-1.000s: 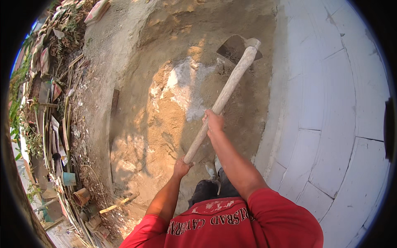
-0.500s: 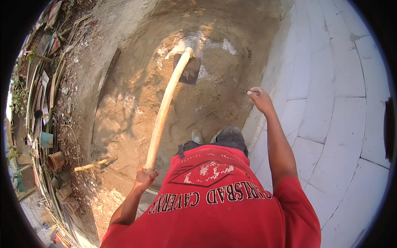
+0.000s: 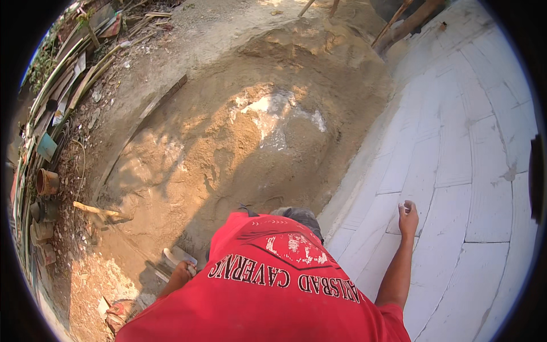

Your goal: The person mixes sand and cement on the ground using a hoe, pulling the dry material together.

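My left hand (image 3: pixel 181 272) is low at my left side, its fingers wrapped round a hoe. A pale, curved piece of the hoe's wooden handle (image 3: pixel 168 255) and a bit of its grey blade (image 3: pixel 183 256) show just beyond the fingers; my arm and shirt hide the rest. My right hand (image 3: pixel 408 218) is held out over the pale block wall (image 3: pixel 444 165), holding nothing, with fingers loosely bent and their tips apart. Ahead lies a heap of damp sand (image 3: pixel 228 159) with white powder (image 3: pixel 273 114) on top.
A long board (image 3: pixel 145 117) lies along the heap's left side. Nearer, a short wooden stick (image 3: pixel 97 210) rests on the ground. At the far left are a brown bucket (image 3: pixel 47 182) and piled poles (image 3: pixel 62 102). A thick wooden post (image 3: pixel 413 24) leans at the top right.
The hoe has gone from the heap to low at my left side, still in my left hand. My right hand has shifted right, over the wall. The view has shifted too.
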The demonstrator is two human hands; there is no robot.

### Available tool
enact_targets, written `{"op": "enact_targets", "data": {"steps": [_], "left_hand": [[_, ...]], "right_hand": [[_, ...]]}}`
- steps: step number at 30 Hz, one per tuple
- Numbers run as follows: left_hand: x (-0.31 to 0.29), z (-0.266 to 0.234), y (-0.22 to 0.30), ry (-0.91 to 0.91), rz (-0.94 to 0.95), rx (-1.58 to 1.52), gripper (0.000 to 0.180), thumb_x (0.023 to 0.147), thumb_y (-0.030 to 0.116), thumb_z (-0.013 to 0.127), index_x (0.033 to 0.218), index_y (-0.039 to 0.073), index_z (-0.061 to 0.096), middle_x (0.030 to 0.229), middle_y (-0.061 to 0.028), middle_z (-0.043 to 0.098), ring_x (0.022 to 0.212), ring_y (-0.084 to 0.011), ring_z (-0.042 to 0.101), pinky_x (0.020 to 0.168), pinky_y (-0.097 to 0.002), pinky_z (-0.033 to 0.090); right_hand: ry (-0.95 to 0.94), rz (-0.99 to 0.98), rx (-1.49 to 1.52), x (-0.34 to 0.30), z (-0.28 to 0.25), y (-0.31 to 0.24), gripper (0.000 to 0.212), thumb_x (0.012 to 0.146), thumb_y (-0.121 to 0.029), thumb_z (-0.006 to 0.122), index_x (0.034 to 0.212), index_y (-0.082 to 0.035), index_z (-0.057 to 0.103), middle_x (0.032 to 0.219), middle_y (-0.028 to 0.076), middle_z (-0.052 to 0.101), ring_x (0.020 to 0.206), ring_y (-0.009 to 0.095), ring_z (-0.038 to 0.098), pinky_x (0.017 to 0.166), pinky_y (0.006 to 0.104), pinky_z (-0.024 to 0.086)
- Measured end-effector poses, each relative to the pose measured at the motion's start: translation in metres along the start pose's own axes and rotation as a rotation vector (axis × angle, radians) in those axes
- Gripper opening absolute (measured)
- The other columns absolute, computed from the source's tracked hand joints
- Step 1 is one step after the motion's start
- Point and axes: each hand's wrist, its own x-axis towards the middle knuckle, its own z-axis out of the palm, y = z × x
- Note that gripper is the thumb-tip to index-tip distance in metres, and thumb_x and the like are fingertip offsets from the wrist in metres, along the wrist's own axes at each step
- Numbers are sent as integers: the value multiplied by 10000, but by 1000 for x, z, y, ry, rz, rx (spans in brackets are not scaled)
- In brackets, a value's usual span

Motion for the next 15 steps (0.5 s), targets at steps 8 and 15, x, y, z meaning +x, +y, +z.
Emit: {"op": "enact_targets", "data": {"steps": [8,15], "left_hand": [[-10,9,11,244,78,-273,117,855,150,582,739,136,588,625,13,590,567,-179,574,485,-330,497],[6,168,-7,-25,-35,-266,106,844,112,673,776,135,595,604,26,570,500,-144,543,490,-273,496]], "right_hand": [[-461,29,-89,-173,114,49,413,865,-298,710,1127,16,646,1089,192,707,970,316,694,862,389,535],[-905,321,-99,-278,111,167,377,875,-333,652,1087,-23,672,1101,205,697,1072,382,647,929,418,500]]}}
